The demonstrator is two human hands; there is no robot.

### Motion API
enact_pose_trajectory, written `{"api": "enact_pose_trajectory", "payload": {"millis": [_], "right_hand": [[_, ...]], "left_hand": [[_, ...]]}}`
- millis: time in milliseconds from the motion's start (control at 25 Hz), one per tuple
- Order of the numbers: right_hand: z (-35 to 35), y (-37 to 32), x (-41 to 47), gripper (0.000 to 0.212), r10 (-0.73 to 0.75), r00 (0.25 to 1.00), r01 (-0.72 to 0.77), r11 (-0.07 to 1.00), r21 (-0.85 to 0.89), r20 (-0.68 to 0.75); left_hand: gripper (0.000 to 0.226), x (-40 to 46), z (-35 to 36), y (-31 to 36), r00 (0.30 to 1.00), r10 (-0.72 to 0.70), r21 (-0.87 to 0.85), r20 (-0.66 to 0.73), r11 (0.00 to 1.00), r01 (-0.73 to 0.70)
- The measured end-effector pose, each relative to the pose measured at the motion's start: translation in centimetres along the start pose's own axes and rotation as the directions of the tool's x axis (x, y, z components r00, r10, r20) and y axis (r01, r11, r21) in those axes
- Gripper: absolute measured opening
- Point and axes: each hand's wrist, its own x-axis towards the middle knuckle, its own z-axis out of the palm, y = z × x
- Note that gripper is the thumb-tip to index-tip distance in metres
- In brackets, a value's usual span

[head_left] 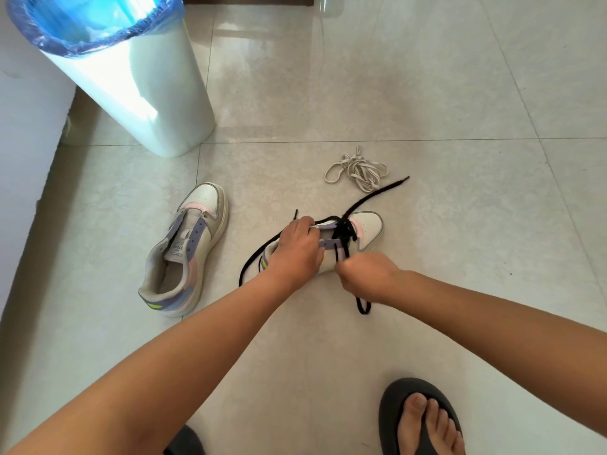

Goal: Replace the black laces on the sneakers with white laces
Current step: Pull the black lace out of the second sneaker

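I see my left hand (300, 246) at frame centre gripping the white low-top sneaker with lilac eyelet strips (364, 229), fingers curled over its tongue area. My right hand (366, 275), just right of it, has its fingers pinching the flat black lace (343, 234), which is partly threaded through the front eyelets; loose ends trail over the pale glossy tile floor (427, 93). Unlaced matching second sneaker (184, 247) sits left of centre. Bundle of flat white laces (358, 169) lies above the held sneaker. White round bin with blue liner (131, 77) upper left. Dark slide sandal (397, 412) lower right.
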Motion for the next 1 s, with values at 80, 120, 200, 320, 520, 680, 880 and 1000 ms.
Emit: {"api": "enact_pose_trajectory", "payload": {"millis": [80,120,200,320,520,680,880,1000], "right_hand": [[2.7,-0.5,-2.5,0.023,-0.170,0.920,0.203,0.977,-0.058,0.353],[3.8,-0.9,-3.8,0.024,-0.187,0.845,0.256,0.964,-0.072,0.502],[4.0,-1.0,-4.0,0.027,-0.126,0.839,0.179,0.983,-0.051,0.530],[1.0,0.1,-0.8,0.034,0.120,0.990,-0.136,0.960,0.244,0.080],[-1.4,-0.3,2.2,0.027,0.284,0.951,-0.229,0.912,0.342,-0.121],[0.3,0.0,0.5,0.016,0.204,0.978,-0.181,0.938,0.297,-0.047],[1.8,-0.1,-0.6,0.022,0.282,0.928,-0.182,0.914,0.362,-0.244],[0.1,-0.5,1.8,0.021,0.284,0.879,-0.208,0.951,0.227,-0.382]], "left_hand": [[0.032,0.0,0.0,0.1,1.000,0.005,0.016,0.007,1.000,-0.005],[0.032,0.0,0.0,0.1,1.000,0.012,0.021,0.007,1.000,-0.012],[0.032,-0.1,0.1,0.0,1.000,0.018,0.025,0.000,1.000,-0.018],[0.031,-0.1,0.1,0.1,1.000,0.009,0.030,0.012,0.999,-0.010],[0.027,-0.1,-0.1,0.3,1.000,-0.006,-0.009,0.013,1.000,0.006],[0.032,0.2,0.0,0.1,1.000,-0.019,0.037,0.003,0.999,0.019],[0.035,0.8,0.4,0.0,0.996,-0.086,0.041,-0.024,0.995,0.087],[0.035,0.7,0.1,0.2,0.996,-0.086,0.017,-0.011,0.996,0.086]]}}
